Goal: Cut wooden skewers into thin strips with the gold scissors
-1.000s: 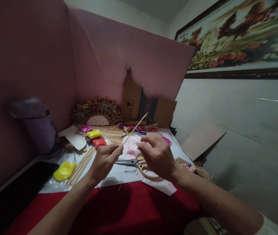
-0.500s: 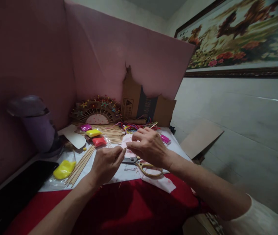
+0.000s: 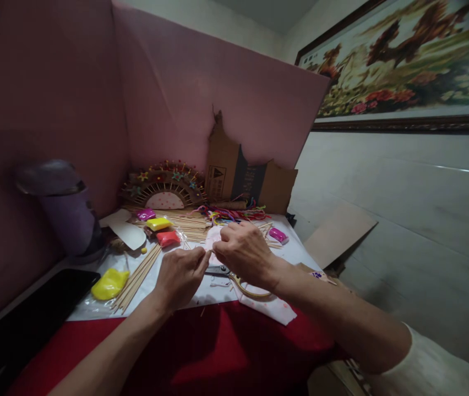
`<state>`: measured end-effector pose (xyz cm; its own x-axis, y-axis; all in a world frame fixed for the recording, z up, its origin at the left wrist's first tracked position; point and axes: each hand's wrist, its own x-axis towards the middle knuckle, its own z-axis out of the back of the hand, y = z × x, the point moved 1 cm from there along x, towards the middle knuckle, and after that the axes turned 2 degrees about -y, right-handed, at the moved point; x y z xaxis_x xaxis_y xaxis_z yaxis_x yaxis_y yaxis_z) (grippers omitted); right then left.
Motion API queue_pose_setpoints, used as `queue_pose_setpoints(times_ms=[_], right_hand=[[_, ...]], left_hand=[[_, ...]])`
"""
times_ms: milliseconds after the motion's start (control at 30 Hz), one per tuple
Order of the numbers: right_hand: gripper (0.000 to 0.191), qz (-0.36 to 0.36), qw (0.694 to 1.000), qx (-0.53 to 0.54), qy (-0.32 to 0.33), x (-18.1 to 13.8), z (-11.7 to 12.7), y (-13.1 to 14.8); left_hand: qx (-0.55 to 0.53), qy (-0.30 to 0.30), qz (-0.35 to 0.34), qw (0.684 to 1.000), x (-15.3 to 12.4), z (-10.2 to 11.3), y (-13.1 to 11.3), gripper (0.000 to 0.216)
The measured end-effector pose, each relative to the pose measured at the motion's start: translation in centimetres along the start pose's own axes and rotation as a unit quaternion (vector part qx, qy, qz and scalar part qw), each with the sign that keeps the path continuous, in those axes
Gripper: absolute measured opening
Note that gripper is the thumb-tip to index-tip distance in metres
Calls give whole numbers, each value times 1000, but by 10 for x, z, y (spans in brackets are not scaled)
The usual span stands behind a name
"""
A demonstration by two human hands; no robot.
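Note:
My left hand [image 3: 181,275] is closed in a pinch above the white sheet [image 3: 213,294], thumb and forefinger pressed together. Against its fingertips, my right hand [image 3: 243,250] is closed too. Whatever small thing lies between the fingertips is too tiny to name. Scissors with gold handles [image 3: 240,287] lie under my right hand, partly covered by it. Beneath them spreads a scrap of pale pink spotted cloth [image 3: 270,311], and another pale piece [image 3: 212,236] shows behind the fingers.
Bamboo sticks [image 3: 137,278] and a yellow clay packet [image 3: 110,284] lie left of my hands, near a black phone [image 3: 59,291] and a purple cup [image 3: 67,214]. At the back stand a decorated stick fan [image 3: 164,184] and torn cardboard [image 3: 224,157]; colourful cords [image 3: 238,212] lie before it.
My right hand has lowered slightly and its fingers have curled in toward the left fingertips. The thin stick end that stuck up behind it no longer shows. My left hand has barely moved.

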<state>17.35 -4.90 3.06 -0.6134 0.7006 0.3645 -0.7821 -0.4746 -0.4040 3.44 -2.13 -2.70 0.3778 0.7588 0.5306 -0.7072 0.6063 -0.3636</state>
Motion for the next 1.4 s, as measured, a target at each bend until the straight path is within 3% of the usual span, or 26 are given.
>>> queue_pose_setpoints(times_ms=[167,267,333,400,467,600,700,767,833,900,967,1133,1300,1400], right_hand=[[16,9,1000,10,0,4,-5,2],[13,14,988,150,18,7,-6,-20],[11,38,943,329,36,7,-7,-34],[13,23,872,487,36,4,-11,-44],[17,-16,823,568,24,1,-17,-48],[18,-92,812,576,-17,-4,-28,-49],[19,-108,802,587,-13,-5,-33,-47],[18,-118,832,541,-34,-6,-34,-44],[16,-118,898,414,-90,-7,-30,-43],[14,-87,951,265,-134,-8,-24,-43],[15,-31,976,167,-139,-8,-17,-45],[17,81,990,58,-105,-8,-4,-46],[14,101,992,-44,-66,-11,-6,-21],[16,152,986,-51,-48,-7,-6,-13]], left_hand=[[-17,19,19,999,3,0,2,34],[-123,37,-33,991,3,5,3,36],[-225,54,-54,971,2,9,2,38],[-313,66,-52,946,1,12,0,38],[-374,69,-33,924,0,12,0,36],[-467,79,51,879,0,8,0,34],[-514,88,110,846,2,5,2,34],[-521,87,134,839,4,3,4,34],[-509,87,145,844,5,0,6,34],[-488,86,143,857,7,-1,7,34],[-472,89,139,866,8,-1,8,34],[-443,155,155,869,8,1,7,31],[-279,90,126,948,7,-4,11,32],[-184,87,72,976,6,-5,11,34]])
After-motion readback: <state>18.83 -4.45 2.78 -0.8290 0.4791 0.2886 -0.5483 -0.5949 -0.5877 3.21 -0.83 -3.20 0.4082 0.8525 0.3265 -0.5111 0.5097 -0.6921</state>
